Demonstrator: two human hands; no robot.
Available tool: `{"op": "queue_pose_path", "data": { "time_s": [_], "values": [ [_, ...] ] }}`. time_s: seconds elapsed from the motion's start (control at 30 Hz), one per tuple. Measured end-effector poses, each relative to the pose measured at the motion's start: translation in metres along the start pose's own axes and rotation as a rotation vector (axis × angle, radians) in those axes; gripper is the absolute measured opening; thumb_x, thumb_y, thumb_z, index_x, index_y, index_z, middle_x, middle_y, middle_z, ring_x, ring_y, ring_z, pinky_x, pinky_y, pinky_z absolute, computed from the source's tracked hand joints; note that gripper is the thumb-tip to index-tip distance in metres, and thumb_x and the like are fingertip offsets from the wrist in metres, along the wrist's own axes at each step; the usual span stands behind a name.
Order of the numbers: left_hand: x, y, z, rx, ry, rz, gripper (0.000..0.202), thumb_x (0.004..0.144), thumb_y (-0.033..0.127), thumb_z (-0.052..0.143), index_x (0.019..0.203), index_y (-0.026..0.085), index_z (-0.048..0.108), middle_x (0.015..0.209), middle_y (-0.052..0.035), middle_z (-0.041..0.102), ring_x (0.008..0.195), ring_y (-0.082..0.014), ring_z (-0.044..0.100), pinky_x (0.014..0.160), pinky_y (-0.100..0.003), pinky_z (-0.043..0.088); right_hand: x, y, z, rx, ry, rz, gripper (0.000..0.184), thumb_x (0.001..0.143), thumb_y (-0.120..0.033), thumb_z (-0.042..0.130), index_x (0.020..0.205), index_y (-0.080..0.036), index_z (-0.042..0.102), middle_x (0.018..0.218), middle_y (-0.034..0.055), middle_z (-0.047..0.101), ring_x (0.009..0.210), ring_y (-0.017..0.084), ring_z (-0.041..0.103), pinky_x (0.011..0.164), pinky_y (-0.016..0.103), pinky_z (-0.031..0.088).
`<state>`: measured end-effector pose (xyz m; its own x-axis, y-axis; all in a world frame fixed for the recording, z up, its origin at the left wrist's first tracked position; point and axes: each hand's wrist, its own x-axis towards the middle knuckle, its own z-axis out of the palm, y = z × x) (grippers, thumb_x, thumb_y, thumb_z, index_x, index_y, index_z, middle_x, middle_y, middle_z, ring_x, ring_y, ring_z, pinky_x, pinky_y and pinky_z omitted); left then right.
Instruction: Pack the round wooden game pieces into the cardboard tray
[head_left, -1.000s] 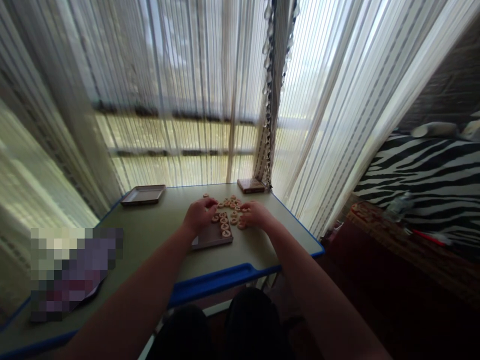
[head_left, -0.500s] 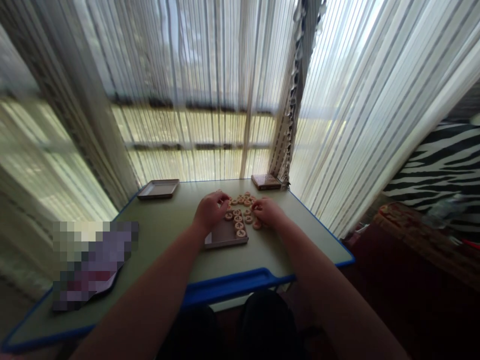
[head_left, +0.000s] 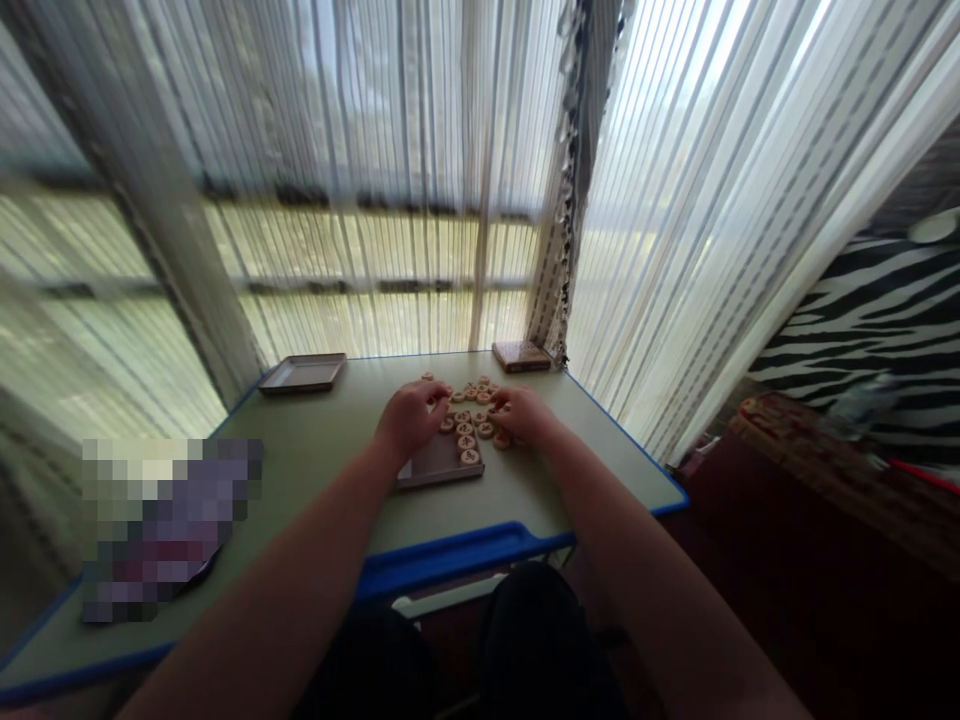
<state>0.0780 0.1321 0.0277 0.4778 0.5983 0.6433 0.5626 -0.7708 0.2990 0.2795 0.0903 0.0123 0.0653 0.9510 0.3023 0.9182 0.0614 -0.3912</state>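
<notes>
My left hand [head_left: 409, 422] is over the far left part of a shallow brown tray [head_left: 441, 480], its thumb and fingers curled together round a round wooden Chinese chess piece that they partly cover. Inside the tray a column of Chinese chess pieces [head_left: 469, 457] lies along the right side, characters facing up. To the right of the tray, my right hand [head_left: 525, 416] has its fingertips pinched on another piece, mostly hidden by the fingers. Loose pieces [head_left: 484, 431] lie between the tray and this hand, and several more are scattered beyond the tray.
A second shallow tray [head_left: 304, 375] lies at the table's far left corner. A flat brown box [head_left: 521, 356] sits at the far right. A blurred-out purple item [head_left: 176, 535] rests on the left. Blue edging [head_left: 450, 567] borders the table; curtains [head_left: 375, 250] hang behind.
The whole view has shifted slightly, so the table and hands appear farther left. Both hands stay near the tray, with only small finger movements among the pieces.
</notes>
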Motion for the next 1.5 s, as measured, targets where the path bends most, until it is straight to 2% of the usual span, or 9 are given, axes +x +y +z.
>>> {"op": "queue_pose_path", "data": {
  "time_s": [0.1, 0.3, 0.4, 0.63, 0.83, 1.17, 1.33, 1.5],
  "values": [
    [-0.001, 0.001, -0.001, 0.002, 0.005, 0.014, 0.018, 0.074, 0.022, 0.048, 0.081, 0.017, 0.064, 0.083, -0.0049, 0.067, 0.081, -0.0196, 0.06, 0.078, -0.032, 0.046, -0.001, 0.0, -0.001, -0.024, 0.019, -0.031, 0.026, 0.067, -0.033, 0.061, 0.088, -0.021, 0.068, 0.085, 0.002, 0.068, 0.085, 0.019, 0.056, 0.076, 0.026, 0.041],
    [-0.001, 0.004, -0.003, 0.035, -0.004, 0.041, 0.018, 0.074, 0.021, 0.048, 0.08, 0.017, 0.064, 0.082, -0.0054, 0.066, 0.081, -0.0203, 0.059, 0.077, -0.032, 0.045, -0.002, 0.003, 0.0, -0.101, -0.017, -0.036, 0.033, 0.067, -0.036, 0.06, 0.095, -0.02, 0.068, 0.085, 0.0042, 0.068, 0.085, 0.021, 0.056, 0.078, 0.029, 0.04],
    [-0.001, 0.004, -0.002, 0.035, -0.01, 0.044, 0.017, 0.074, 0.022, 0.047, 0.079, 0.017, 0.063, 0.081, -0.0053, 0.066, 0.08, -0.0199, 0.059, 0.076, -0.031, 0.045, -0.001, 0.005, 0.002, -0.12, -0.015, -0.042, 0.03, 0.069, -0.034, 0.058, 0.093, -0.02, 0.069, 0.085, 0.0044, 0.068, 0.086, 0.022, 0.056, 0.079, 0.03, 0.04],
    [-0.001, 0.003, 0.0, 0.027, -0.012, 0.062, 0.019, 0.074, 0.023, 0.047, 0.08, 0.017, 0.063, 0.079, -0.0054, 0.066, 0.078, -0.0199, 0.058, 0.075, -0.032, 0.045, 0.0, 0.007, 0.003, -0.065, 0.031, -0.043, 0.03, 0.068, -0.031, 0.06, 0.095, -0.019, 0.067, 0.088, 0.0036, 0.068, 0.085, 0.019, 0.058, 0.079, 0.027, 0.04],
    [-0.002, 0.004, -0.001, 0.007, -0.018, 0.056, 0.018, 0.075, 0.023, 0.047, 0.079, 0.017, 0.063, 0.079, -0.0053, 0.066, 0.079, -0.0199, 0.059, 0.075, -0.032, 0.044, -0.001, 0.006, 0.002, -0.093, 0.001, -0.061, 0.02, 0.07, -0.029, 0.057, 0.082, -0.019, 0.069, 0.08, 0.004, 0.068, 0.078, 0.018, 0.06, 0.076, 0.027, 0.041],
    [-0.001, 0.004, -0.001, 0.004, -0.029, 0.054, 0.017, 0.074, 0.022, 0.048, 0.079, 0.016, 0.063, 0.079, -0.0055, 0.065, 0.077, -0.0198, 0.058, 0.072, -0.031, 0.044, -0.001, 0.01, 0.005, -0.025, 0.027, -0.081, 0.023, 0.068, -0.027, 0.058, 0.087, -0.019, 0.068, 0.083, 0.0048, 0.068, 0.08, 0.02, 0.06, 0.075, 0.029, 0.043],
    [0.0, 0.004, -0.001, -0.004, -0.023, 0.049, 0.018, 0.074, 0.022, 0.048, 0.08, 0.016, 0.064, 0.08, -0.0061, 0.066, 0.078, -0.0202, 0.059, 0.072, -0.031, 0.044, 0.0, 0.011, 0.009, -0.063, 0.064, -0.095, 0.021, 0.068, -0.027, 0.059, 0.085, -0.019, 0.068, 0.082, 0.0059, 0.068, 0.08, 0.021, 0.058, 0.075, 0.032, 0.042],
    [0.0, 0.005, -0.001, -0.049, -0.012, 0.038, 0.02, 0.076, 0.026, 0.049, 0.082, 0.016, 0.065, 0.08, -0.0057, 0.066, 0.076, -0.0189, 0.059, 0.072, -0.029, 0.044, -0.003, 0.001, 0.004, 0.012, 0.194, -0.161, 0.026, 0.065, -0.021, 0.061, 0.089, -0.017, 0.065, 0.086, 0.0053, 0.066, 0.083, 0.021, 0.055, 0.079, 0.033, 0.041]
  ]
}}
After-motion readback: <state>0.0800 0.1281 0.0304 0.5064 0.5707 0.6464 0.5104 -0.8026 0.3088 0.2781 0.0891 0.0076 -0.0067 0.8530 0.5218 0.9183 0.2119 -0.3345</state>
